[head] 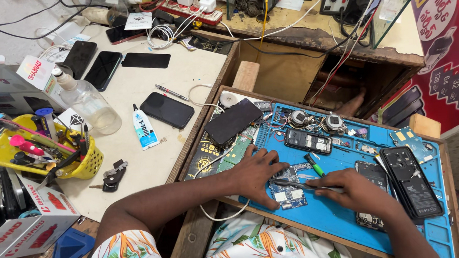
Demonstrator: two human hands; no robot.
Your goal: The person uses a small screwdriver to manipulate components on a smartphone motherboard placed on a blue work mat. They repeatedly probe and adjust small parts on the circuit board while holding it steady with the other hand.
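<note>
**Circuit board pinned on the blue mat**

A small, flat blue circuit board (289, 186) lies near the front edge of the rubbery blue work mat (339, 217). The left hand (257, 173), at its nine o'clock, presses spread fingers on it. The right hand (350, 190), at three o'clock, pinches slim metal tweezers (301, 184) against the board. An opened black phone (411, 181) lies farther toward three o'clock.

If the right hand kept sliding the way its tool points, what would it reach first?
Probably the circuit board under the tool in the right hand, then the left hand fingers pinning it; depth is unclear.
</note>
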